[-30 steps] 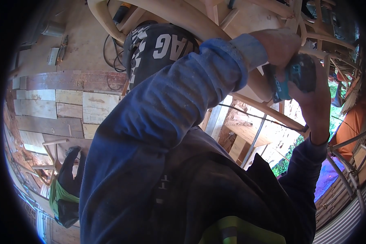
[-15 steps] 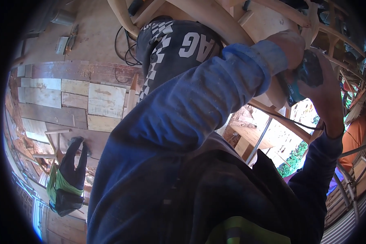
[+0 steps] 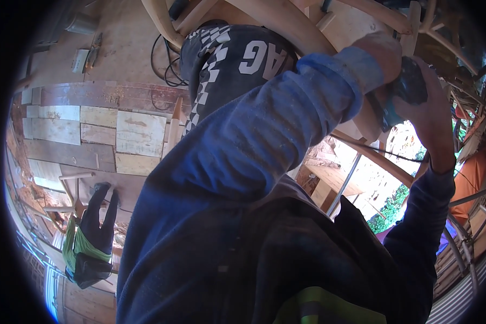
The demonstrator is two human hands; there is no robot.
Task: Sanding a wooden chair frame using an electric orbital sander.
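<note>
Both my arms, in blue sleeves, reach toward the upper right. My left hand [image 3: 382, 49] and my right hand [image 3: 433, 110] both close around a teal and black power tool [image 3: 402, 94]. The tool is pressed against pale curved wooden frame pieces [image 3: 286, 19]; its working end is hidden behind my hands. A thin cable [image 3: 383, 154] runs beneath the tool.
A leg in black trousers with a white chequered stripe [image 3: 221, 59] lies below the frame. Patchwork wooden floor boards [image 3: 92, 129] spread to the left, with a black cord [image 3: 164, 65] on them. Another person in a green vest [image 3: 83, 245] stands at the lower left. Metal bars [image 3: 345, 181] and wooden structure crowd the right.
The view has shifted, so my hands and the tool sit slightly higher and further right. Both hands keep their hold on the tool. The person in the green vest appears lower left.
</note>
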